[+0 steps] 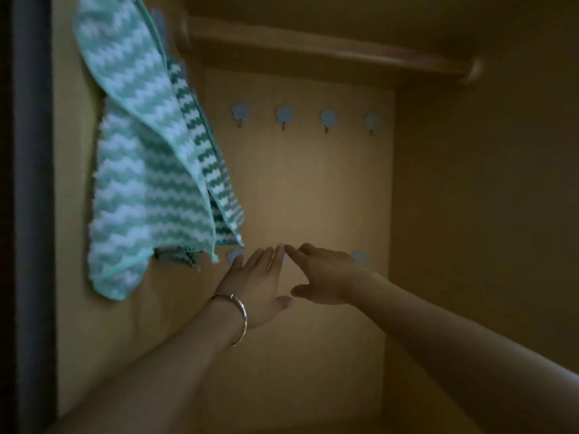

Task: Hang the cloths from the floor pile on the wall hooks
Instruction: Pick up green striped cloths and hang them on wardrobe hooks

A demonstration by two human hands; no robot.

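Observation:
Two green-and-white zigzag cloths hang on the left side wall: a pale one (138, 170) in front and a darker one (216, 170) partly behind it. On the back panel sits a row of several round grey hooks, among them one (240, 113) at the left and one (373, 122) at the right, all bare. A lower row shows a hook (234, 255) under the cloths and another (358, 256) beyond my right hand. My left hand (258, 283), with a bangle on the wrist, and my right hand (322, 274) reach toward the panel, fingers straight, fingertips almost meeting, holding nothing.
A wooden rail (329, 48) runs across the top of the cabinet. The right side wall (485, 214) and a dark door edge (31, 214) at the left close in the space. The floor pile is out of view.

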